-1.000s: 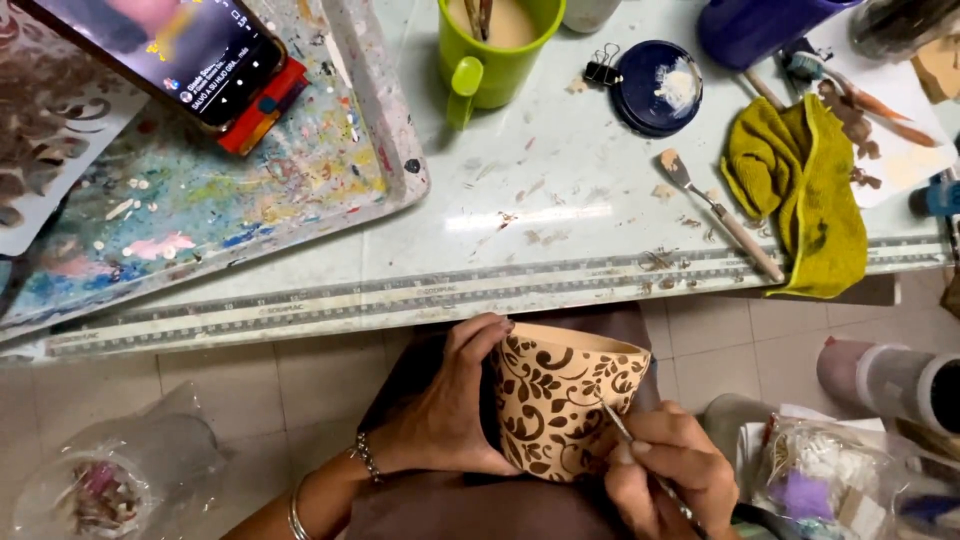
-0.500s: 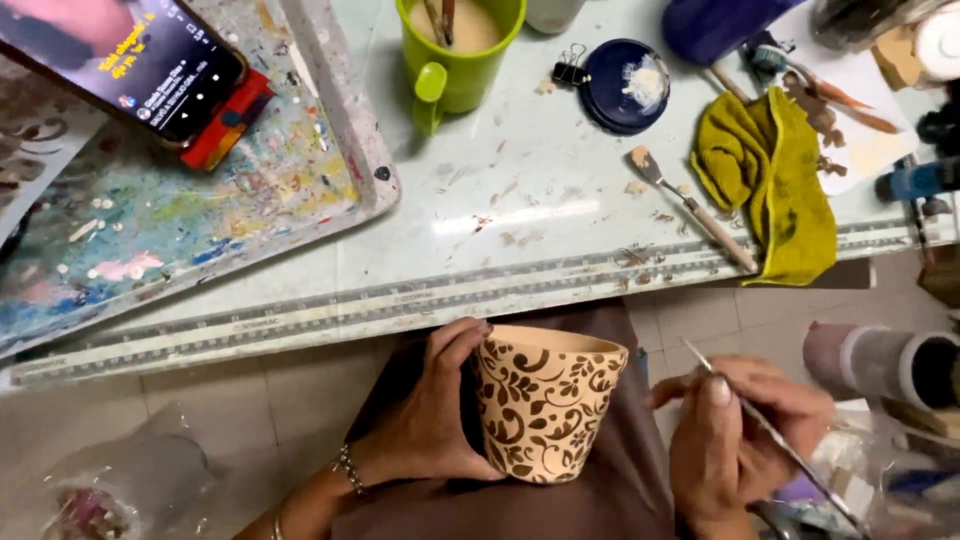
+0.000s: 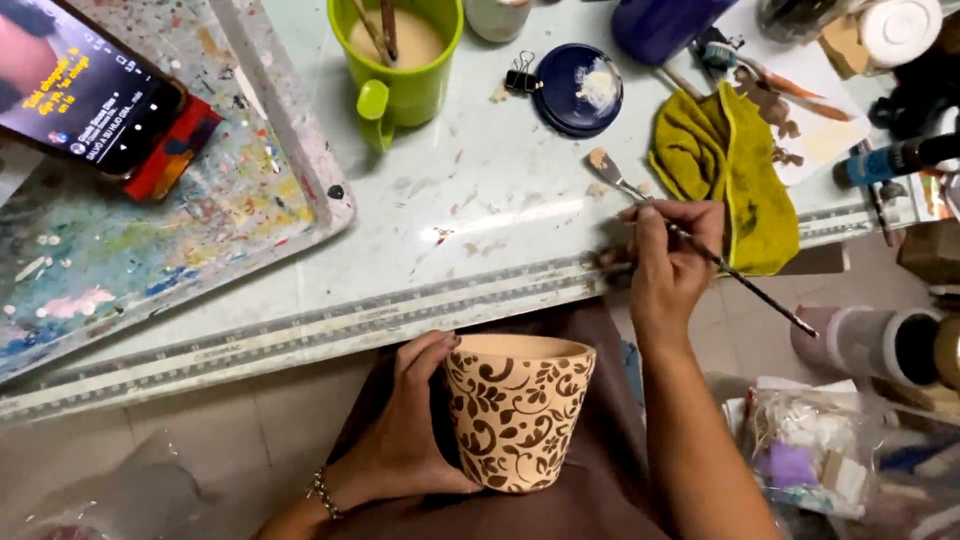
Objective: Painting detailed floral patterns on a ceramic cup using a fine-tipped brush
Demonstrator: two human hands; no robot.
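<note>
Head view, only one I have. I see my left hand (image 3: 405, 425) wrapped around the side of a tan clay pot (image 3: 518, 410) with brown floral scrollwork, fingers closed on its wall, thumb low. The pot sits upright on my lap, on brown cloth (image 3: 590, 500), just below the table edge. Bracelet (image 3: 322, 493) on that wrist.

My right hand (image 3: 665, 265) is up at the table edge, fingers pinched shut on a thin paintbrush (image 3: 745, 280); the handle sticks out down-right, the tip points at the table edge (image 3: 420, 310), well apart from the pot. I can't tell if the bristles touch anything.

On the white paint-smeared table: a green mug (image 3: 400, 60) with milky water and brush handles standing in it, a dark blue lid (image 3: 578, 90) with a paint blob, a binder clip (image 3: 521, 77) touching it. A yellow-green rag (image 3: 725, 170) lies just beside my right hand, a flat brush (image 3: 615, 175) near it. On the left a paint-splattered palette tray (image 3: 180, 240) holds a phone (image 3: 75, 100) with its screen lit. Lower right, a plastic bag (image 3: 810, 460) of small supplies and a roll (image 3: 870, 345) lying on its side.
</note>
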